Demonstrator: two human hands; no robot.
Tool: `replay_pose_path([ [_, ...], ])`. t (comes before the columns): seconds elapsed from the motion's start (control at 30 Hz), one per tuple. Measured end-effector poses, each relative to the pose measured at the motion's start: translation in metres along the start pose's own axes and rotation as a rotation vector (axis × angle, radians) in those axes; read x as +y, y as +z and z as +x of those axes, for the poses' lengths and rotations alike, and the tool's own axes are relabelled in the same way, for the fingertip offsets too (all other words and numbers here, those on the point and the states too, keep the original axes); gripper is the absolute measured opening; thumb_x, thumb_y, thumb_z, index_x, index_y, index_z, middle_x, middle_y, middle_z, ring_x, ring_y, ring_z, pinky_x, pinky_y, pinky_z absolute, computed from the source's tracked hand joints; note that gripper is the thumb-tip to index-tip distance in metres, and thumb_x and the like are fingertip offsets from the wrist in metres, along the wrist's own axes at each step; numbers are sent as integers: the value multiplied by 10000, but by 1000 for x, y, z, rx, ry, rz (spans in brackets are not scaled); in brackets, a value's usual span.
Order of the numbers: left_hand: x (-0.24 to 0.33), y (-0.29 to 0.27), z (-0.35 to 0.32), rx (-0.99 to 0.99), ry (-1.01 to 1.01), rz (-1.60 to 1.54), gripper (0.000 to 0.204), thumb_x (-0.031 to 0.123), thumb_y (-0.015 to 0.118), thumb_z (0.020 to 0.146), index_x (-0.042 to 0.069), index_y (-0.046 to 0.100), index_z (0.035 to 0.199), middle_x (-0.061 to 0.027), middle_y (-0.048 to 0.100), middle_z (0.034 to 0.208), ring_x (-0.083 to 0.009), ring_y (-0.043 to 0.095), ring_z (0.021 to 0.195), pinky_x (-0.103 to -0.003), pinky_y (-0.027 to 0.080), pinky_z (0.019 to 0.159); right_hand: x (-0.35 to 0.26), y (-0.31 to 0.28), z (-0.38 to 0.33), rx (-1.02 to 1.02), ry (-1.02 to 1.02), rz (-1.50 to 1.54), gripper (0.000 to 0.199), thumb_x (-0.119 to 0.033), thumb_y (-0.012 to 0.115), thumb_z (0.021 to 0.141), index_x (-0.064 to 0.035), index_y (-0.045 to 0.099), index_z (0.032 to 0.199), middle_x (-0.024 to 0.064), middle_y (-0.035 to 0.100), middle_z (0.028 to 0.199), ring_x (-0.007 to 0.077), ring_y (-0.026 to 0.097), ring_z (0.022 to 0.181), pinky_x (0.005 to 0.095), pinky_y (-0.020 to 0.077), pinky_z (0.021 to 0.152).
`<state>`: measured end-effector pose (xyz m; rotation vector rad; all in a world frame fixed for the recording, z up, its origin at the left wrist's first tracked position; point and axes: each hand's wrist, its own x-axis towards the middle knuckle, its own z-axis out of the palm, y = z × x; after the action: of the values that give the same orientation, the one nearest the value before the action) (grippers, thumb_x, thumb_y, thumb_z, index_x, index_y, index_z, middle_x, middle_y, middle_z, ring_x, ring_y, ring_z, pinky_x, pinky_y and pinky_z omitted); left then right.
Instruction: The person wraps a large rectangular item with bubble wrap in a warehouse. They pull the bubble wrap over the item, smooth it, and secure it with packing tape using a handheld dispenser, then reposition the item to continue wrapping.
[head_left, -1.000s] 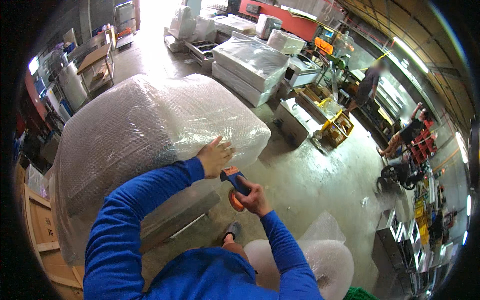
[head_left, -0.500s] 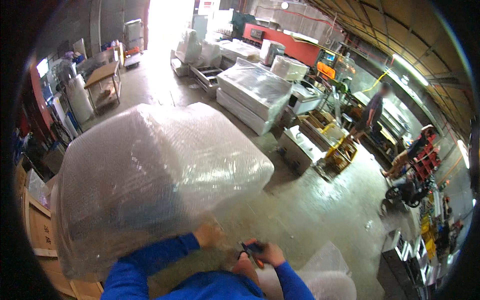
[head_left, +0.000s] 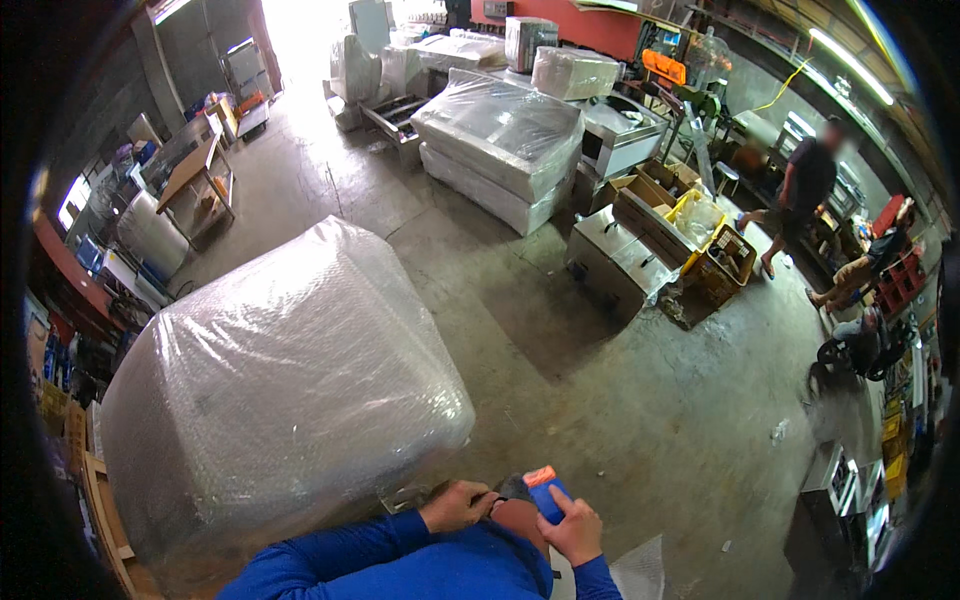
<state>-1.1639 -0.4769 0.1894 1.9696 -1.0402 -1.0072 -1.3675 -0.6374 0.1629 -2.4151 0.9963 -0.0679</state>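
Note:
A large bulky item in clear bubble wrap (head_left: pixel 290 370) stands in front of me on the left, its shape hidden under the wrap. My left hand (head_left: pixel 455 507) is closed near its lower right corner, beside my knee; what its fingers hold, if anything, cannot be made out. A crumpled bit of clear plastic (head_left: pixel 402 497) shows just behind that hand. My right hand (head_left: pixel 574 530) grips a blue hand-held tool with an orange end (head_left: pixel 545 488), its orange end pointing up and away from me. Loose bubble wrap (head_left: pixel 640 572) lies beside my right forearm.
Wrapped boxes (head_left: pixel 500 140) stand ahead, with a metal cabinet (head_left: pixel 615 255) and a yellow crate (head_left: pixel 728 258) to their right. One person (head_left: pixel 805 185) is at the far right, another (head_left: pixel 870 262) nearer the edge. Wooden framing (head_left: pixel 100 510) borders the wrapped item at left.
My left hand has moved right and down toward my knee. My right hand has shifted right, with the tool turned upward. The view has swung, and the standing person has changed stance.

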Motion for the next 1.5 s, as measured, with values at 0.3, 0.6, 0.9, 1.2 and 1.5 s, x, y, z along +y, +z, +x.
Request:
replay_pose_path([
  [0.3, 70, -51, 121, 286, 158, -368, 104, 118, 774, 880, 30, 755, 932, -122, 740, 805, -176, 689, 696, -306, 543, 671, 12, -64, 191, 7, -252, -88, 591, -381, 787, 730, -248, 686, 1297, 154, 613, 796, 372, 672, 679, 489, 558, 625],
  [0.6, 49, -68, 187, 440, -222, -471, 505, 434, 673, 956, 31, 647, 654, -143, 608, 581, -300, 616, 548, -411, 460, 537, -22, -58, 370, -73, -865, 240, 806, -509, 803, 736, -94, 609, 1399, 132, 593, 749, 308, 597, 607, 418, 495, 545],
  [0.9, 33, -87, 218, 485, -909, -757, 559, 365, 677, 937, 17, 587, 1364, -203, 710, 1151, -285, 709, 1024, -436, 582, 783, -55, -48, 510, -493, -1255, 351, 815, -327, 856, 612, -20, 617, 1329, 107, 569, 728, 255, 546, 562, 361, 447, 492],
  [1.2, 56, -51, 268, 1205, -326, -1599, 431, 342, 582, 1048, -11, 632, 1291, -68, 703, 1182, -135, 661, 1023, -298, 538, 871, -85, -8, 558, -1122, -1597, 541, 825, -358, 899, 586, -233, 647, 1362, 67, 524, 759, 251, 559, 617, 370, 459, 541],
  [1.5, 115, -24, 302, 1746, -578, -1467, 250, 229, 651, 1018, -4, 742, 1026, -26, 745, 927, -68, 655, 802, -265, 530, 746, -92, -6, 577, -1324, -1782, 626, 818, -308, 881, 628, -291, 620, 1402, 76, 519, 809, 252, 546, 641, 394, 451, 557],
])
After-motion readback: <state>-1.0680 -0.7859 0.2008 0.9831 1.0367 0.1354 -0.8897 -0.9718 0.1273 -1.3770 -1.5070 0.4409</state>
